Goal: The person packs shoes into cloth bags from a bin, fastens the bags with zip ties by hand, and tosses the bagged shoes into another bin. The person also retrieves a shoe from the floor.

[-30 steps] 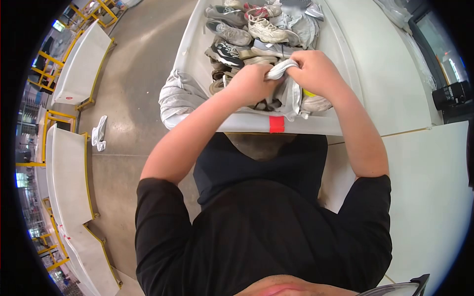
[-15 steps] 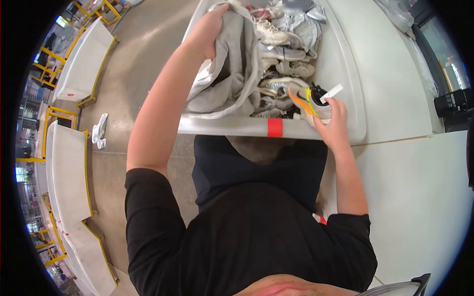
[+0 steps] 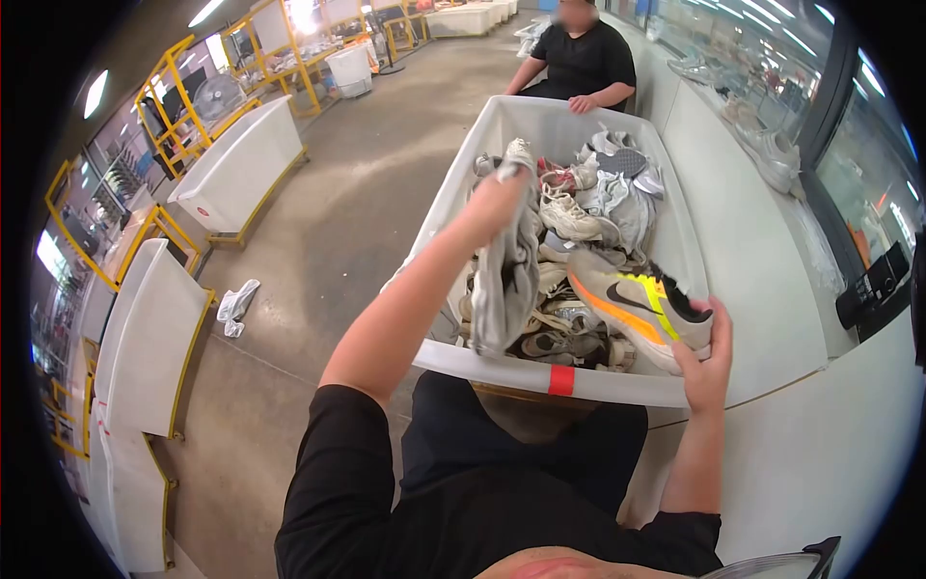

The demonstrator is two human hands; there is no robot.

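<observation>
My right hand (image 3: 707, 355) is closed around the heel of a sneaker (image 3: 632, 307), beige with a black swoosh, an orange stripe and yellow-green trim. The sneaker is tilted over the near right corner of a white bin (image 3: 632, 389), its toe pointing up and left. Over the bin's left side, my left hand (image 3: 502, 201), blurred, grips the top of a bunched grey cloth (image 3: 505, 289) that hangs down. Beneath both hands lie several used shoes (image 3: 574, 214), piled together.
At the bin's far end a person in black (image 3: 584, 60) rests a hand on the rim. A white counter (image 3: 762, 280) runs along the right, with shoes on its ledge. White carts (image 3: 241, 164) stand at the left, and a white cloth (image 3: 237, 307) lies on the floor.
My view has tilted up, bringing the other person into sight. The grey cloth, spread wide before, now hangs narrow from my left hand. The sneaker has come up out of the bin, its side showing.
</observation>
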